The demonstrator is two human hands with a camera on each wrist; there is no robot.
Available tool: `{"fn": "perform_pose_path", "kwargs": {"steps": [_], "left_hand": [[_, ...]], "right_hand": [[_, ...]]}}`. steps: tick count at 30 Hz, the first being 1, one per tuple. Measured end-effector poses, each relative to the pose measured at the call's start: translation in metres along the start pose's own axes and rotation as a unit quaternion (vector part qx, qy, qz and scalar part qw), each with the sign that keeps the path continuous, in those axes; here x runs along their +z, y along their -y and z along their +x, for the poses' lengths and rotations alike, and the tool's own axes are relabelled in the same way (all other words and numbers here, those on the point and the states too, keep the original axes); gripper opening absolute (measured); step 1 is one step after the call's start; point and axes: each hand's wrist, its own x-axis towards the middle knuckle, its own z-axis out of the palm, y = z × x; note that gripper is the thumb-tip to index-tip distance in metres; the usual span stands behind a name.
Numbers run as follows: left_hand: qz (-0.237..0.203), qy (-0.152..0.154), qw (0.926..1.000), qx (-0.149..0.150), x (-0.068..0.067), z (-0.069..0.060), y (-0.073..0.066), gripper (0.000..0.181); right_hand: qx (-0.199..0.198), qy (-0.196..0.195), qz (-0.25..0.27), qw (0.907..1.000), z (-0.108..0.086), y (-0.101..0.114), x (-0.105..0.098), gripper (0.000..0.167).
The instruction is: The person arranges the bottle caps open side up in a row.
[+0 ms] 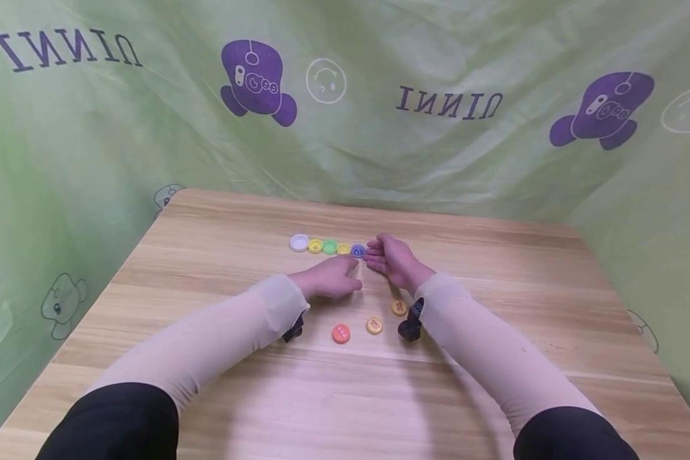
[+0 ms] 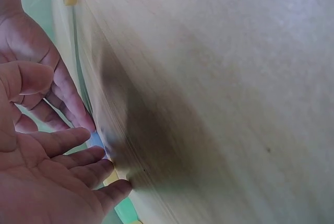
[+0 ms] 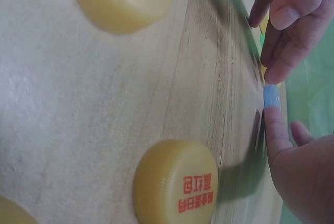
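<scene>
A row of bottle caps runs across the far part of the table: a white cap (image 1: 299,243), a yellow cap (image 1: 315,246), a green cap (image 1: 329,246), a second yellow cap (image 1: 344,249) and a blue cap (image 1: 358,250) at the right end. My right hand (image 1: 398,260) has its extended fingers against the blue cap's right side; the right wrist view shows a fingertip touching that blue cap (image 3: 271,96). Along the near side of the row, my left hand (image 1: 330,278) reaches with loosely extended fingers by the second yellow and blue caps. Neither hand grips anything.
Nearer on the wooden table (image 1: 345,409) lie a red-orange cap (image 1: 341,333) and two yellow caps, one in the middle (image 1: 374,326) and one by the right wrist (image 1: 399,308). A green printed curtain (image 1: 356,147) hangs behind the table.
</scene>
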Motion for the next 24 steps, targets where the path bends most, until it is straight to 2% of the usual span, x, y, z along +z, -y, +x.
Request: {"fn": "perform_pose_path", "kwargs": {"steps": [8, 15, 19, 24], "left_hand": [[0.002, -0.003, 1.0, -0.004, -0.001, -0.002, -0.002, 0.069], [-0.022, -0.014, 0.9997, -0.003, -0.002, -0.006, -0.003, 0.063], [-0.054, -0.022, 0.9983, -0.003, -0.003, -0.011, -0.005, 0.059], [-0.093, -0.017, 0.9955, -0.01, -0.002, -0.017, -0.008, 0.056]], "right_hand": [[-0.001, 0.002, -0.02, 0.9998, 0.002, -0.001, 0.002, 0.049], [-0.007, 0.0, -0.059, 0.9982, -0.002, -0.002, -0.002, 0.044], [-0.009, 0.026, -0.1, 0.9945, -0.007, -0.002, -0.005, 0.04], [-0.014, 0.064, -0.164, 0.9843, -0.018, 0.0, -0.011, 0.039]]}}
